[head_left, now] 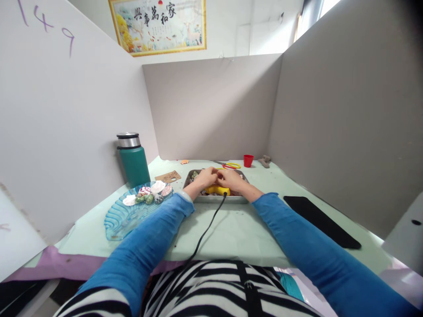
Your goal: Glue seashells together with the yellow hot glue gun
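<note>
Both hands meet over a shallow metal tray (pixel 198 198) at the middle of the table. My left hand (pixel 206 177) and my right hand (pixel 229 178) have their fingers pinched together on something small that I cannot make out. A yellow tool (pixel 217 190), perhaps a glue gun, lies in the tray just under my wrists, and its black cord (pixel 208 226) runs back toward me. Small dark pieces fill the tray, mostly hidden by my hands.
A blue glass dish (pixel 120 218) with several shells sits at the left, a green flask (pixel 134 160) behind it. Brown card (pixel 168 177), yellow-handled scissors (pixel 229 165), a red cup (pixel 248 160) and a black mat (pixel 320 220) lie around. Grey partitions enclose the table.
</note>
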Motion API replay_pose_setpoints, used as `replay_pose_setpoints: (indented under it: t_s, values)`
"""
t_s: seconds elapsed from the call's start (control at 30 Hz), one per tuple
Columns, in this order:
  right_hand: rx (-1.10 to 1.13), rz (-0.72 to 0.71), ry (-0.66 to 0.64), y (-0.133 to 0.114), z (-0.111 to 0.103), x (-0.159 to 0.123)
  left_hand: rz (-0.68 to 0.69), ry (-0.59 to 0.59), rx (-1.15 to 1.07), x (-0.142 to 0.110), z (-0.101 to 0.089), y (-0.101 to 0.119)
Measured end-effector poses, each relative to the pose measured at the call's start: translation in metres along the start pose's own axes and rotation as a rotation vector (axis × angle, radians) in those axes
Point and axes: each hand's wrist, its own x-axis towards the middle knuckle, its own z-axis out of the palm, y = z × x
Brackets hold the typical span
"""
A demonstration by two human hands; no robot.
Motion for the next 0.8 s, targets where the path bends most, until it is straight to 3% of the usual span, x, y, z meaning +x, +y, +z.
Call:
replay_pose_setpoints:
  t_s: [0.8]
  values:
    - [-0.036, 0.013, -0.029, 0.0044, 0.0032, 0.0023, 0.027, 0.009, 0.005, -0.0025, -0.0023, 0.0035]
